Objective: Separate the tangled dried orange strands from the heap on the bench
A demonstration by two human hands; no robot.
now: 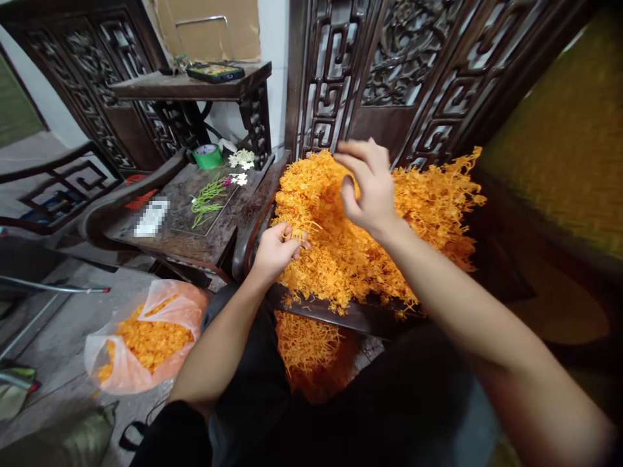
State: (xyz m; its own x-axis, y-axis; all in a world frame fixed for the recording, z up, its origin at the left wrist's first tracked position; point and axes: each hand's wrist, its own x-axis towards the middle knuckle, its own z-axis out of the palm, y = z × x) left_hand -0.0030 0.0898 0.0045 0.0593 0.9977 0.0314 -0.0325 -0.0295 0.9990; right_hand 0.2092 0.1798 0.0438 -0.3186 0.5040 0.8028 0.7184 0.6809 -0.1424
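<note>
A large heap of orange plastic flower pieces with thin stems (335, 259) covers the dark wooden seat before me. At the heap's left edge, my left hand (276, 251) is closed, thumb against fingers, on a few thin orange stems. My right hand (367, 185) is raised over the back of the heap, slightly blurred. Its fingers are curved and apart from the thumb, and I see nothing held between them. More orange stems (309, 344) lie below the seat's front edge, between my legs.
A translucent bag of orange pieces (150, 337) stands on the floor at left. On the wooden seat beside it are green tape (208, 156), green stems (208, 201) and white flowers (241, 159). A phone (215, 72) lies on the small raised table. Carved wooden backs (403, 58) rise behind.
</note>
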